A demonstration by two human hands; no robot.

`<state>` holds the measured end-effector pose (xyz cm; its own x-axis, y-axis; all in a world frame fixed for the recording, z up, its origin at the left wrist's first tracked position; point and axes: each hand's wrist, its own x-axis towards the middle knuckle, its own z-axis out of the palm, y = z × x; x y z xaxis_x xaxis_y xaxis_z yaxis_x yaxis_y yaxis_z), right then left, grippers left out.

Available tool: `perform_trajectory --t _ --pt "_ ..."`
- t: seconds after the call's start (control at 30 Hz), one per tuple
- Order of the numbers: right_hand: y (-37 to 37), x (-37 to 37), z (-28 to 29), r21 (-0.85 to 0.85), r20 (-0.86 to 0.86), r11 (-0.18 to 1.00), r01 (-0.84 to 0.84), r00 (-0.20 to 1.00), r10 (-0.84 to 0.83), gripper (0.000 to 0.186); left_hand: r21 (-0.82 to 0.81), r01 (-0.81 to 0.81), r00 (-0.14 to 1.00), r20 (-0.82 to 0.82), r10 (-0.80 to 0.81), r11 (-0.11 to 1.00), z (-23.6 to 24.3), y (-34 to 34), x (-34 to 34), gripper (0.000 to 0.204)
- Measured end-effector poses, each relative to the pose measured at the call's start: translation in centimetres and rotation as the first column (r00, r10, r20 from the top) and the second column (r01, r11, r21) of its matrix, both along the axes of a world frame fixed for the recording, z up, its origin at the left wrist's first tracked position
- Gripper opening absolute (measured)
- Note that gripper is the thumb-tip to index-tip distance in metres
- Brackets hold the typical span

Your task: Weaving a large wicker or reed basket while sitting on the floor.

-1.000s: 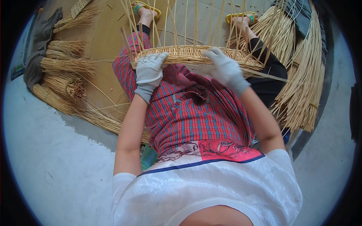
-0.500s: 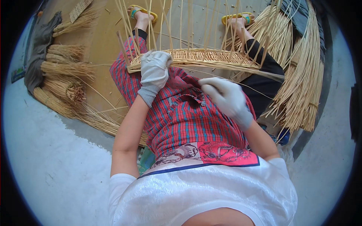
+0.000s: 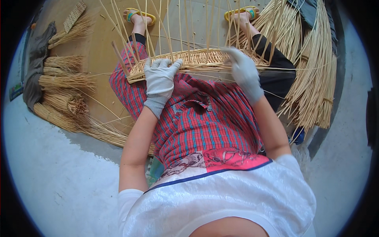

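A long, narrow woven wicker basket (image 3: 197,58) lies across my lap, with tall thin upright stakes (image 3: 185,27) standing along it. My left hand (image 3: 160,81), in a white knit glove, is at the basket's left part, its fingers bent over the near edge and holding it. My right hand (image 3: 245,75), also gloved, is over the near edge towards the right end. Motion blurs its fingertips, and whether a strand is between them cannot be made out. Loose wicker strands run out past the basket's right end.
Bundles of cut wicker (image 3: 65,81) lie on the left. Larger bundles of long wicker rods (image 3: 316,75) spread out on the right. A flat woven piece (image 3: 74,15) lies at the far left. My legs, with yellow slippers (image 3: 150,17), stretch out on brown sheeting (image 3: 114,51).
My right hand has moved up from over my lap to the basket's near edge. My left hand's fingers have gone from bunched to spread along the edge. The basket has shifted slightly left.
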<state>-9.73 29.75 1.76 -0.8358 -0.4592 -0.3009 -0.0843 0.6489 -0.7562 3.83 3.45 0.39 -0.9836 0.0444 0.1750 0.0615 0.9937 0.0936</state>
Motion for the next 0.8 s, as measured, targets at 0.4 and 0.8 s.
perform_trajectory --t 0.4,0.8 --pt "-7.6 -1.5 1.7 -0.22 -0.545 0.976 0.004 0.829 -0.126 0.059 0.344 -0.083 0.996 0.051 0.069 0.935 -1.2 5.4 -1.3 0.046" --pt "4.4 5.0 5.2 -0.201 0.503 0.891 0.408 0.823 -0.263 0.031 -0.025 0.213 0.966 0.152 -0.207 0.977 4.0 6.8 -5.8 0.075"
